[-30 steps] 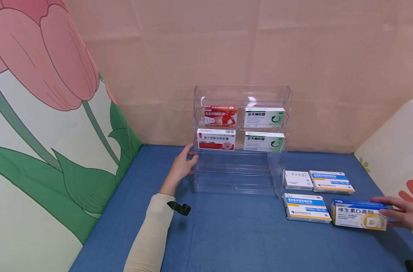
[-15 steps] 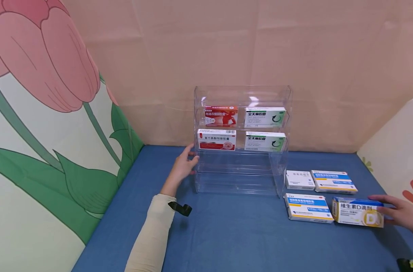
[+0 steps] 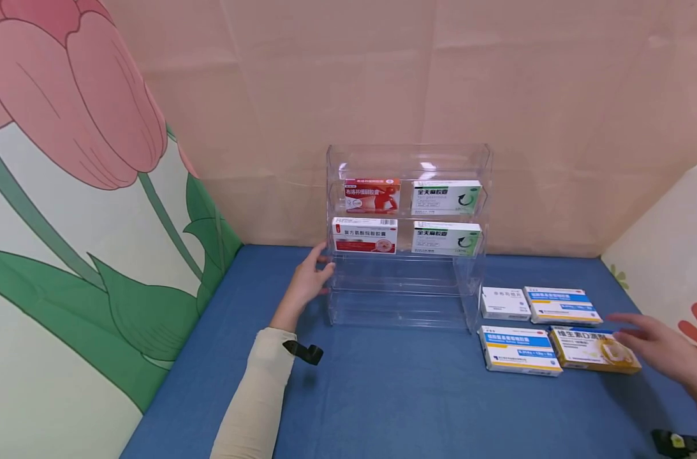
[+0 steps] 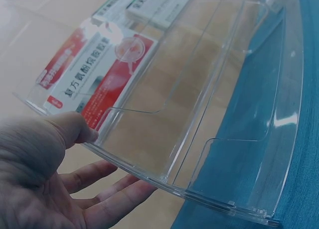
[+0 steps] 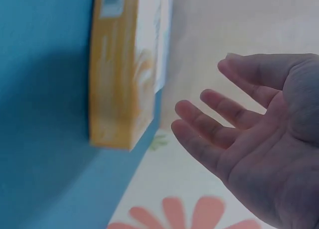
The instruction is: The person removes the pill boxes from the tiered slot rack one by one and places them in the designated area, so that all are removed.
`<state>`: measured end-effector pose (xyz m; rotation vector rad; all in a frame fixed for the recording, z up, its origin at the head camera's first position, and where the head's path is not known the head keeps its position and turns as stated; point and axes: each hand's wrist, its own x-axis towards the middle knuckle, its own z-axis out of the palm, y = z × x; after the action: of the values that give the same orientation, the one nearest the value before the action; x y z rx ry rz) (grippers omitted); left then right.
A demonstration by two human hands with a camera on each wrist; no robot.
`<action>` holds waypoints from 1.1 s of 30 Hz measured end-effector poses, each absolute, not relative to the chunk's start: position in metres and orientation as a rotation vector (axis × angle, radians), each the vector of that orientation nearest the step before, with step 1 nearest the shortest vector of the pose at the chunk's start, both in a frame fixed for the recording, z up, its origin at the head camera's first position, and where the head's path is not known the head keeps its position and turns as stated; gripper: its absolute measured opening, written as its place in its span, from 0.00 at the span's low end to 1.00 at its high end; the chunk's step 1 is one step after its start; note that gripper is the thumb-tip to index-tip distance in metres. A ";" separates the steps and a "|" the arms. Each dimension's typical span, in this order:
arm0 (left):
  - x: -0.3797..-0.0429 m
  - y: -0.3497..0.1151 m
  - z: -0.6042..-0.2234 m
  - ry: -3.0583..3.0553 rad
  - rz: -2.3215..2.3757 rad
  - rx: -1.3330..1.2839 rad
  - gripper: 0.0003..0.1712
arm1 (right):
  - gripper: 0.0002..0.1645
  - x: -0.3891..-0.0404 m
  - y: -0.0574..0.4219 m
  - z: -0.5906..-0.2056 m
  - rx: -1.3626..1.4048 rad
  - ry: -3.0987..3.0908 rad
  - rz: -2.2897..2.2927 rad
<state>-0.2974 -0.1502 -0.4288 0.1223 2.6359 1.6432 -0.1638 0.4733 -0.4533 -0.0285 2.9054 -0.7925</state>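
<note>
At the left side of a clear acrylic display rack, my left hand holds the side panel. In the left wrist view the thumb lies at the panel's edge and the other fingers spread along its outer side. My right hand hovers at the right of a yellow-and-white vitamin D box, which lies flat on the blue cloth. The right wrist view has the fingers loosely extended, apart from the box's yellow side, with nothing in them.
The rack bears a red box, a white-and-red box and two green-and-white boxes, upper and lower. Beside the vitamin D box lie a blue-and-white box, another behind it, and a small white box.
The vitamin D box has gone from tilted up in my right hand to lying flat on the cloth. My right hand has let go and lifted off it. The left hand stays put.
</note>
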 end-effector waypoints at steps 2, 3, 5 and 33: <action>-0.297 -0.150 -0.428 2.639 1.639 0.121 0.36 | 0.27 -0.163 0.462 -0.445 -0.063 2.943 -0.781; -0.297 -0.150 -0.428 2.641 1.636 0.121 0.36 | 0.27 -0.163 0.455 -0.441 -0.087 2.961 -0.777; -0.296 -0.150 -0.428 2.645 1.631 0.121 0.36 | 0.27 -0.162 0.442 -0.434 -0.138 3.008 -0.763; -0.294 -0.150 -0.428 2.666 1.627 0.145 0.36 | 0.33 -0.170 0.314 -0.363 -0.503 3.243 -0.931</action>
<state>-0.2943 -0.1501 -0.4279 0.1449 2.6657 1.6265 -0.1704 0.3136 -0.3630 -0.5027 3.2432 -0.9314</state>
